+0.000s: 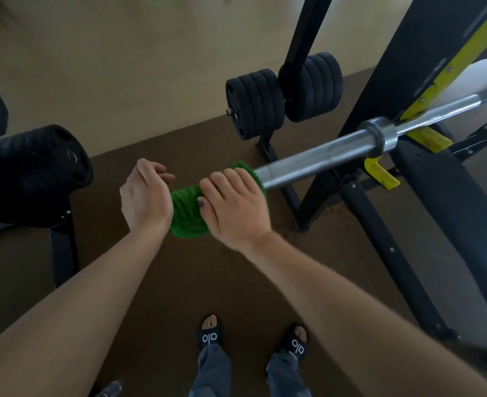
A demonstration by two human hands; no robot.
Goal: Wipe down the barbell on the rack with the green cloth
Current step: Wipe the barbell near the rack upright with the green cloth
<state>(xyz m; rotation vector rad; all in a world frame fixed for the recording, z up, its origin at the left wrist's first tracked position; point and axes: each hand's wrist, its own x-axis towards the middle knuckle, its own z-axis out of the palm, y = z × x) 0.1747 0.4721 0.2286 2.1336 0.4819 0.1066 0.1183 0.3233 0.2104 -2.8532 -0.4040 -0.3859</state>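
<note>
A steel barbell lies across the black rack on yellow hooks, its bare sleeve end pointing toward me at the left. The green cloth is wrapped over that sleeve end. My right hand grips the cloth around the sleeve from above. My left hand is closed over the cloth's left part at the tip of the bar. The bar's tip is hidden under cloth and hands.
Black weight plates hang on a storage peg behind the bar. A large black plate sits on equipment at the left. The rack's black base legs run across the brown floor mat at the right. My sandalled feet stand below.
</note>
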